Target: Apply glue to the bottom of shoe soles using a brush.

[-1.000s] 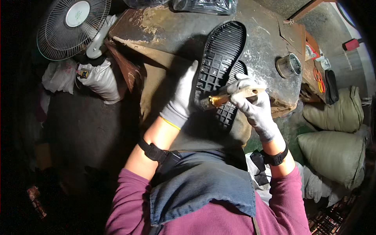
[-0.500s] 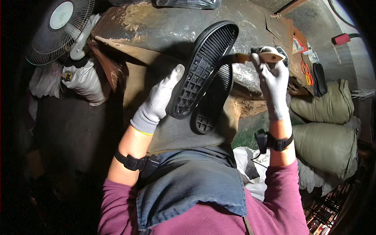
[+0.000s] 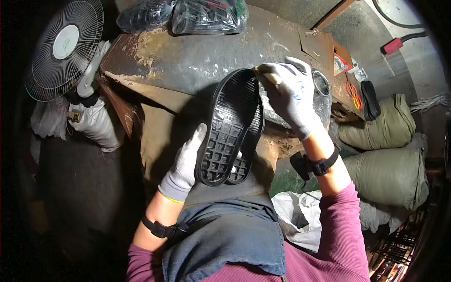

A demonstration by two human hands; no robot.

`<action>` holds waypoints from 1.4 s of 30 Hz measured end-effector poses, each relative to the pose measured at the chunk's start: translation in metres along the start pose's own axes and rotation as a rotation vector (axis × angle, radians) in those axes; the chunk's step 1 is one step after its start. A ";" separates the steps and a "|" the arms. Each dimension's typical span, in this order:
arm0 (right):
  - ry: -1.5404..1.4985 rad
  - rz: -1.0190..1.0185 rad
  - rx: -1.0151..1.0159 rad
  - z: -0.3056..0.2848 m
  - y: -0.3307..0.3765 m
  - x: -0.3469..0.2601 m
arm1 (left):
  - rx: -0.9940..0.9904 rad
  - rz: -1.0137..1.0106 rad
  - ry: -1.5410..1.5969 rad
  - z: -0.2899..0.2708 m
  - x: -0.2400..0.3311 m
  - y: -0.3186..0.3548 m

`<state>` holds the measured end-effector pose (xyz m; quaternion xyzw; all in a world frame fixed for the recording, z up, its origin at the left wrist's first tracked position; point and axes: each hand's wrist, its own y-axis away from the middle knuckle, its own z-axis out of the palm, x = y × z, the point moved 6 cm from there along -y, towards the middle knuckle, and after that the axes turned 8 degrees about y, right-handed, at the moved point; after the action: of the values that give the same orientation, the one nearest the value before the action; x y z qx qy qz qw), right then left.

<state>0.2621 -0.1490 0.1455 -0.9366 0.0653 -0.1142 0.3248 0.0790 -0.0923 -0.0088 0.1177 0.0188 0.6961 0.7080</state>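
Lit unevenly from above, brightest on the worktable (image 3: 188,56). Deep shadow at left and lower edges, perhaps hiding the floor. Strong fisheye bending and vignetting at rim; centre sharp.

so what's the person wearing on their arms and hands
Both the left hand and right hand wear light grey knit gloves; the right one has a small blue mark on its back. Each forearm carries a black strap band with a small black unit. Magenta long sleeves are pushed up toward the elbows.
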 end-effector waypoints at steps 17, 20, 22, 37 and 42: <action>-0.496 0.313 0.142 0.052 0.046 -0.044 | -0.191 0.044 0.314 0.010 0.000 -0.006; -0.583 0.250 0.265 0.029 0.043 -0.057 | -0.078 0.139 0.388 -0.014 0.008 0.001; -0.555 0.495 0.259 0.041 0.059 -0.009 | -0.194 0.054 0.340 0.007 0.006 0.001; -0.996 0.323 -0.006 0.039 0.056 -0.092 | -0.253 0.223 0.425 -0.016 0.016 -0.012; -0.987 0.071 -0.034 0.014 0.056 -0.119 | -0.333 0.250 0.476 -0.008 0.039 -0.012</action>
<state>0.1479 -0.1604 0.0794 -0.8813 -0.0625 0.3553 0.3052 0.0901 -0.0530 -0.0131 -0.1645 0.0551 0.7792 0.6023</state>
